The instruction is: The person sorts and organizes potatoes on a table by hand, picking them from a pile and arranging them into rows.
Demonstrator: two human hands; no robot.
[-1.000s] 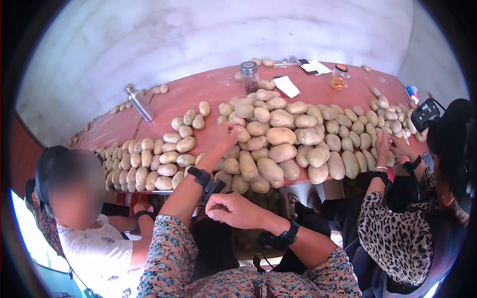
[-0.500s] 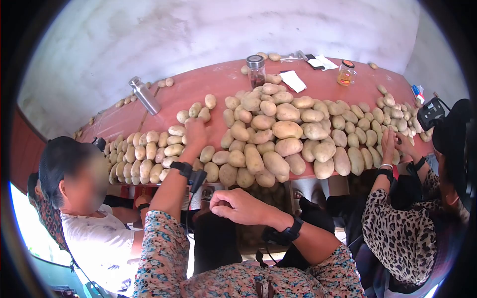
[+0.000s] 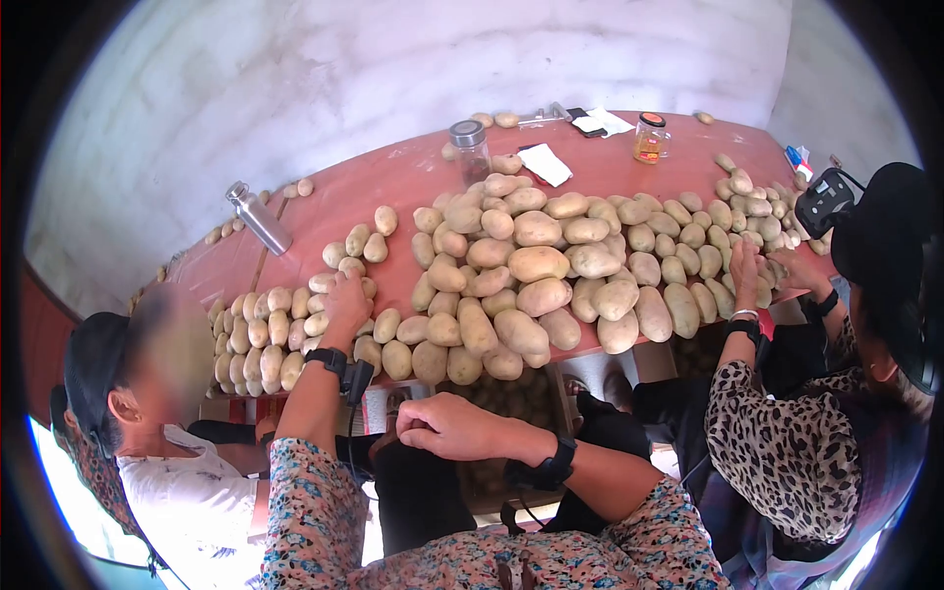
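Observation:
Over the left part of the potato rows [image 3: 279, 300], my left hand [image 3: 345, 303] reaches palm down, touching the potatoes there. Its fingertips are partly hidden, so whether it grips one is unclear. My right hand [image 3: 450, 425] hangs in front of the table edge with its fingers curled in and nothing visible in it. A large heap of potatoes [image 3: 538, 264] covers the middle of the red table [image 3: 413, 162], right of my left hand. A few potatoes [image 3: 357, 239] lie just beyond that hand.
A steel bottle [image 3: 259, 218], a lidded glass jar [image 3: 470, 152], white paper [image 3: 546, 164] and a small jar [image 3: 649, 139] stand or lie farther back. One person [image 3: 187, 482] sits at left; another, in a leopard-print sleeve [image 3: 777, 442], has hands on potatoes at right.
My left hand has moved left from the heap's left side, across the gap, to the left rows. My right hand has stayed curled in nearly the same place. The camera view has shifted slightly.

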